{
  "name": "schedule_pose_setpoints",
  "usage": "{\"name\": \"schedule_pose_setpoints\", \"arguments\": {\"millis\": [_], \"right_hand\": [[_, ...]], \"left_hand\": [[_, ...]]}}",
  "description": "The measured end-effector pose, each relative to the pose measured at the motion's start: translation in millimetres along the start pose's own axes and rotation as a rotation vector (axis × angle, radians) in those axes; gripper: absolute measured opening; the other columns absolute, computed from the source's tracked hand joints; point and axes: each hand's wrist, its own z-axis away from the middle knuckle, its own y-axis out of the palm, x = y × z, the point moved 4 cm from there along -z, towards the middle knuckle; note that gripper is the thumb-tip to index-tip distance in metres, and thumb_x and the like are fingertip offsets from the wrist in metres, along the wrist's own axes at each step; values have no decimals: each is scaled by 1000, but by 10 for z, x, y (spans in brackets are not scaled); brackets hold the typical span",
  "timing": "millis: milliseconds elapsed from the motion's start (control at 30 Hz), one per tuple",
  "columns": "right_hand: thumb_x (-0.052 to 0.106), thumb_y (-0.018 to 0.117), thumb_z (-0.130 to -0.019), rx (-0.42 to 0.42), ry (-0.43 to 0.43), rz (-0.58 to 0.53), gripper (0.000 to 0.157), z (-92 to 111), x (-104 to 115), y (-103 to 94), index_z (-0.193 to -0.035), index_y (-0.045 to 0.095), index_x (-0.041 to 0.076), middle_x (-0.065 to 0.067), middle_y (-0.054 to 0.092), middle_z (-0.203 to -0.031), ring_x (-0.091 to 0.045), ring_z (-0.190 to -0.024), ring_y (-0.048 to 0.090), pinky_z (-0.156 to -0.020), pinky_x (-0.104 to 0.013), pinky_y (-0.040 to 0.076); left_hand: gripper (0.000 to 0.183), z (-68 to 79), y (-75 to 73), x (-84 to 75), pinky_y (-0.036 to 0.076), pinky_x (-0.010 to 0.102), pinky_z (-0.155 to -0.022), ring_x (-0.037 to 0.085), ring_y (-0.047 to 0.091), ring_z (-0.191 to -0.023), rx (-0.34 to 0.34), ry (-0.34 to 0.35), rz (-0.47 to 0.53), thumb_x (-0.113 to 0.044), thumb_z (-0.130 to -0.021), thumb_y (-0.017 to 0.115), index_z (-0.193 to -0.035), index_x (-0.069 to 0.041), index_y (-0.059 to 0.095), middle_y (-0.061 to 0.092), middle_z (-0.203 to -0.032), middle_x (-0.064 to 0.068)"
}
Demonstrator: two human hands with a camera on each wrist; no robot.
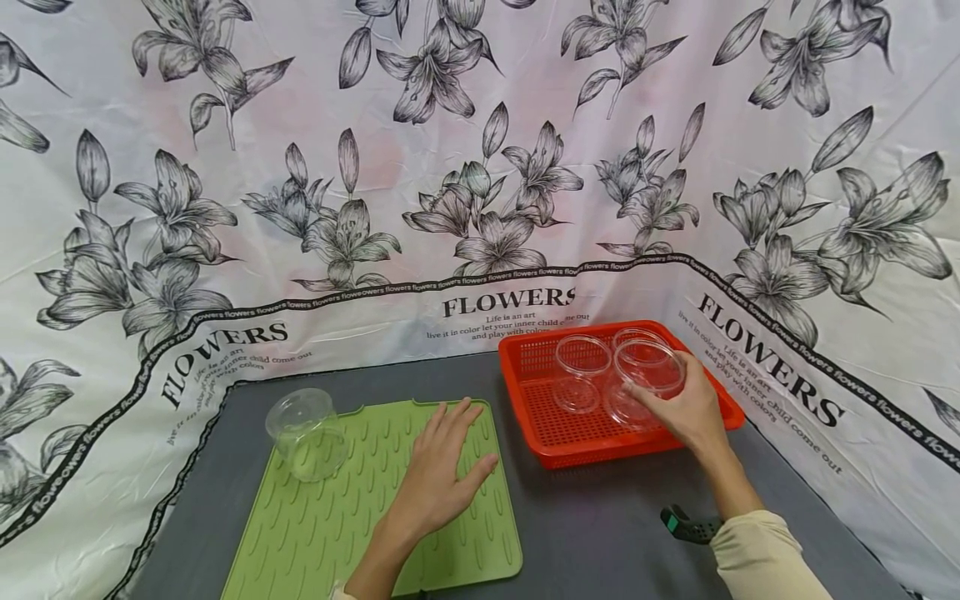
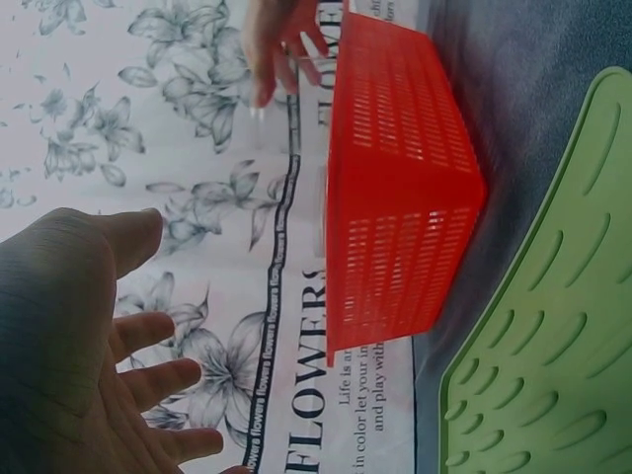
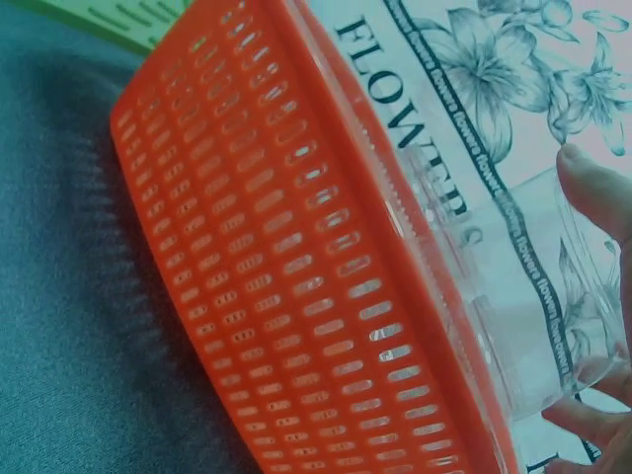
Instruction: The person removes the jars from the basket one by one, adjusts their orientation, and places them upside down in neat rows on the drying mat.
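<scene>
My right hand (image 1: 681, 407) grips a clear plastic cup (image 3: 538, 296) near its rim, thumb on one side and fingers on the other, over the right part of the red basket (image 1: 536, 437). Two more clear cups stand in that basket, one of them this clear cup (image 1: 582, 375) on the left; the other is partly hidden behind the held one. Above the green mat (image 1: 360, 517) my left hand (image 1: 438, 475) hovers with its fingers spread and nothing in them. Another clear cup (image 1: 307, 437) stands at the mat's upper left.
A dark grey table (image 1: 592, 533) lies under the mat and basket. Behind it hangs a white floral cloth (image 1: 375, 325), its border close to the basket's back rim. A dark band with a green part (image 1: 686, 527) shows beside my right wrist.
</scene>
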Motion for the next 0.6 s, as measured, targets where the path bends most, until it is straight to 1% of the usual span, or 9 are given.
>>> {"name": "schedule_pose_setpoints", "arguments": {"millis": [100, 233, 400, 467, 600], "right_hand": [[62, 73, -74, -6, -9, -37, 107, 11, 36, -6, -151, 22, 8, -24, 40, -146, -43, -128, 42, -100, -66, 38], [57, 76, -74, -24, -37, -82, 101, 28, 89, 1, -149, 27, 10, -22, 44, -141, -40, -123, 45, -97, -64, 41], [49, 78, -76, -22, -66, -165, 99, 46, 164, -12, -152, 24, 16, -19, 41, -146, -39, -129, 42, -100, -65, 39], [47, 78, -77, -21, -75, -195, 98, 53, 201, -22, -153, 23, 20, -16, 41, -147, -38, -129, 43, -99, -64, 41], [44, 78, -78, -21, -93, -225, 94, 64, 273, -32, -153, 24, 25, -13, 43, -147, -36, -126, 45, -96, -61, 46]], "left_hand": [[62, -1, 0, 4, 24, 65, -113, 33, 18, -149, 3, -1, 3, -51, -94, 53, -149, -27, 35, 32, -158, 1], [62, -1, -6, 11, 24, 64, -114, 33, 18, -149, 8, -3, -1, -51, -94, 53, -149, -28, 35, 32, -158, 1], [62, -13, -28, 11, 24, 64, -113, 34, 18, -149, 1, 9, 9, -50, -95, 53, -149, -26, 35, 32, -158, 1], [63, -20, -38, 13, 24, 65, -113, 34, 19, -149, -7, 16, 10, -50, -95, 53, -149, -25, 36, 32, -157, 2], [62, -26, -52, 22, 27, 66, -111, 34, 20, -149, -19, 24, 4, -50, -95, 54, -149, -26, 36, 33, -157, 1]]}}
